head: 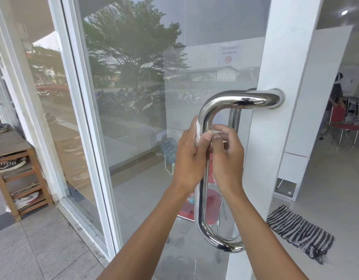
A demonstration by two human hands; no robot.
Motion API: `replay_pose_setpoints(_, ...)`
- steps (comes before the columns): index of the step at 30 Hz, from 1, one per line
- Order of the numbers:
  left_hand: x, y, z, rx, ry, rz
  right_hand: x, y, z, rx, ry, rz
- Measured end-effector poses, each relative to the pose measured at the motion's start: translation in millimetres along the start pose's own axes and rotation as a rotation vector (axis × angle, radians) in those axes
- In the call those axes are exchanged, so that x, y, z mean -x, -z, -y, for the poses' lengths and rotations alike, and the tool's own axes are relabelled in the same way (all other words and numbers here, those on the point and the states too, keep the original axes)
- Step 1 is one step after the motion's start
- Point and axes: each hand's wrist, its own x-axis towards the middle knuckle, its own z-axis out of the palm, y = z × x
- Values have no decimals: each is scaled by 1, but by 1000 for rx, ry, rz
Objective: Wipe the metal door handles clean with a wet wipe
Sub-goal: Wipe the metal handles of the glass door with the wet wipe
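1. The door handle (pixel 203 178) is sitting a bit right of centre: a shiny steel tube bent into a D shape, with its long bar running 12 to 6 o'clock and the two ends curving off toward 3 o'clock into the white door frame (pixel 275 138).
2. The left hand (pixel 189 152) is curling round the upright bar just under the top bend, coming at it from the 9 o'clock side, and it's pressing the wet wipe (pixel 198 131) against the metal. Only a white strip of the wipe is peeking out between palm and bar.
3. The right hand (pixel 227 152) is reaching in from 3 o'clock at the same height, fingers bent and tips touching the bar right beside the left thumb. I think it's pinching a corner of the wipe, but that spot is too cramped to say for sure.
4. What matters for the next bit: both hands are parked near the top of the bar, and nearly all the tube is lying below them toward 6 o'clock, plus the short top arm going off toward 2 o'clock. So my guess is the wiping needs to slide straight down along that long axis, and the left hand is the one already wrapped on.
5. A second handle (pixel 234 120) is showing through the glass (pixel 134 118) on the far side. It looks untouched from here.
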Motion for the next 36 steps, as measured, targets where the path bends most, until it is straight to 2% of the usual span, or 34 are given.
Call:
replay_pose_setpoints(2,2,3,4,-73,35,-39,2,0,6,-25,46,-39)
replay_pose_setpoints(5,2,5,-5,-44,-7,-128,4,2,19,-73,110,-38)
replay_pose_setpoints(11,-4,13,-28,76,-38,-222,8,6,46,-128,184,111)
replay_pose_setpoints(16,-3,18,-39,159,-30,-216,8,9,54,-95,204,132)
replay_pose_setpoints(21,-1,23,-48,328,65,-224,5,20,55,-60,237,81)
replay_pose_setpoints(28,-2,25,-54,446,166,-232,7,27,57,-96,265,-26)
replay_pose_setpoints(36,-28,21,-70,546,179,-256,4,34,58,-124,303,5)
